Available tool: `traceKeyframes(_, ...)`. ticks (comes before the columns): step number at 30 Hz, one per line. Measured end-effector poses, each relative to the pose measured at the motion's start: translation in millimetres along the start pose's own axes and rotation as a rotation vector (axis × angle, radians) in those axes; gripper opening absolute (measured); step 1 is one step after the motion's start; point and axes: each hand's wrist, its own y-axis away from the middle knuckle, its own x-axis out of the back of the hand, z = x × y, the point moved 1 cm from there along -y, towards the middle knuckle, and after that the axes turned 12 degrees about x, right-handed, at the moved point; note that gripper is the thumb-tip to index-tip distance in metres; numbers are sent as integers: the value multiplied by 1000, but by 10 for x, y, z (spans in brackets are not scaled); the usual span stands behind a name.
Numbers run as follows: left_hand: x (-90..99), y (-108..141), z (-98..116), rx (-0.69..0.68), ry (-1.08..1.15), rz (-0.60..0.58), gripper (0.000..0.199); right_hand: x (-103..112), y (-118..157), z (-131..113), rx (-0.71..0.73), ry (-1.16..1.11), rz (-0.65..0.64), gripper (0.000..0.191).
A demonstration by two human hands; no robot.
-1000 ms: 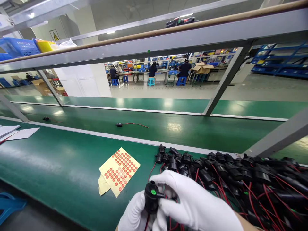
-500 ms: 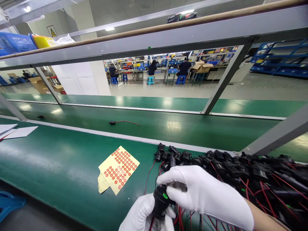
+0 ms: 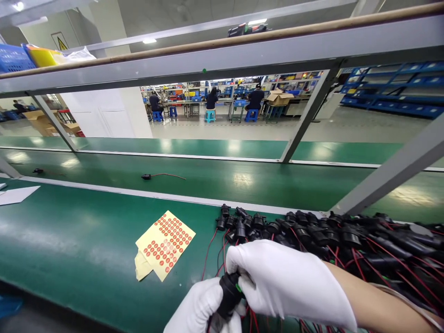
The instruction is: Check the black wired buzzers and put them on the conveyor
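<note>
The near work surface is a green bench [image 3: 86,231], lit with soft reflections. At its front edge, both hands wear white gloves. The left hand [image 3: 201,305] is closed around the body of a black cylindrical part [image 3: 229,296], gripping it tilted above the bench. The right hand [image 3: 277,277] reaches over from the right, thumb and forefinger curled against the part's upper end; whether these fingers clamp it or only press cannot be told. A green dot [image 3: 238,287] shows on the part, just beside the right thumb.

Left of the hands, well apart from them, a cream sheet [image 3: 166,243] bearing rows of round red stickers lies flat, partly over a crumpled cream piece [image 3: 143,267]. To the right, a dense heap of similar black parts [image 3: 312,231] with red wires [image 3: 207,254] spreads along the bench, partly hidden by the right forearm. White papers [image 3: 19,195] lie at the far left.

Beyond a pale divider [image 3: 104,187] runs a second green strip [image 3: 225,178], carrying one black part with a red lead [image 3: 146,176]. Above it, a grey shelf [image 3: 173,62] holds a blue basket [image 3: 14,58]. Furthest off, three seated people [image 3: 255,99] occupy stools at benches; blue racking [image 3: 391,88] stands right.
</note>
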Motion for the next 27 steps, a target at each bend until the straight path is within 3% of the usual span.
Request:
traceKeyframes(4,52,4,-20,18,-54,-10,73,0,15,-13,11,3,-7,24)
traceKeyframes(9,-20,25,107,-25,-179,10,75,59,10,-14,27,-15,3,21)
traceKeyframes(12,-47,10,101,10,-30,-31,75,103,13,35,78,-169,80,24)
traceKeyframes(15,-14,-11,57,-11,211,-104,65,97,9,99,108,-362,243,31)
traceKeyframes(18,41,-51,26,-92,377,-181,53,-22,-10,156,-38,-409,366,23)
traceKeyframes(20,58,-110,0,-114,432,-231,50,-149,-27,182,-85,-456,351,16)
traceKeyframes(27,-31,-335,-73,-222,537,-356,59,-464,-94,327,130,-958,332,47)
